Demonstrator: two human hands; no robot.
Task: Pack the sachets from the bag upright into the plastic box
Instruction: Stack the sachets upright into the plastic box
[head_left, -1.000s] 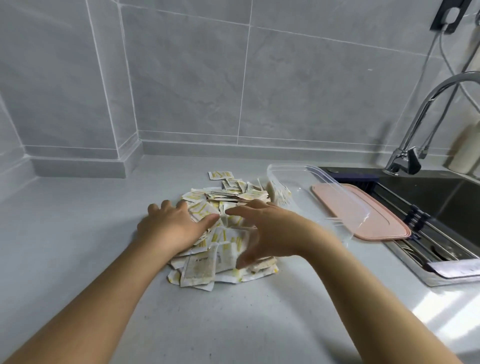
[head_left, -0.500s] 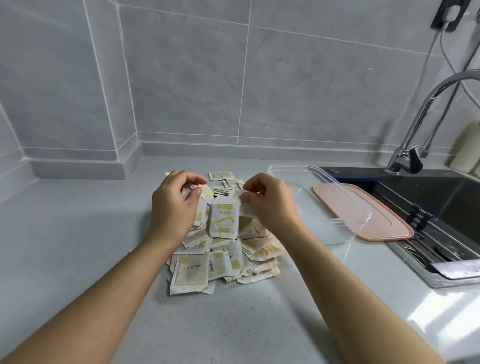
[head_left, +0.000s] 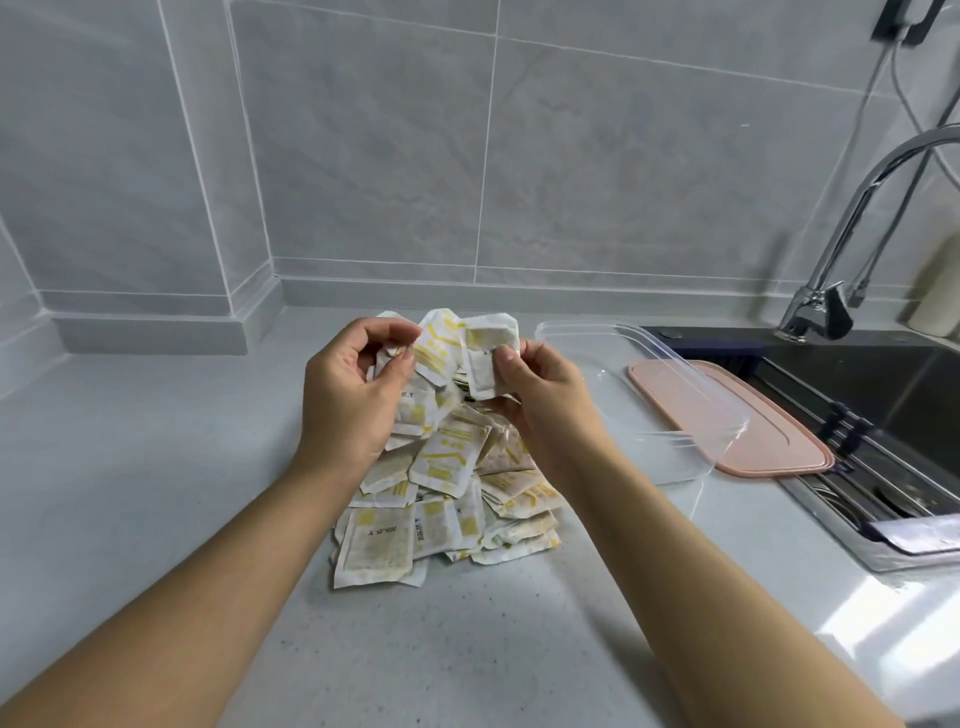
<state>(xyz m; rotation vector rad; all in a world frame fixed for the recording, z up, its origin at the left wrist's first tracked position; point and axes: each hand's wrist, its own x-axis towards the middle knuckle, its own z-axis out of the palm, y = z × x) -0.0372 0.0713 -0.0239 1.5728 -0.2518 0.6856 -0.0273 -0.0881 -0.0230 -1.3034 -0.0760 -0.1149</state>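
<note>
On the grey tabletop (head_left: 156, 519), just left of the sink (head_left: 883, 395), nearly all the sachets (head_left: 447, 467) lay in a loose, flat-lying heap. The clear plastic box (head_left: 691, 441) stood just right of the heap, partly over a pink lid (head_left: 779, 441), and looked empty as far as its clear walls showed, so the packing seemed barely begun. The left hand (head_left: 348, 395) was closed around a small bunch of sachets held above the heap; the right hand (head_left: 535, 384) pinched one sachet (head_left: 488, 358) upright beside them. No bag was in view. Gathering, squaring and standing the lot in the box all remained.
</note>
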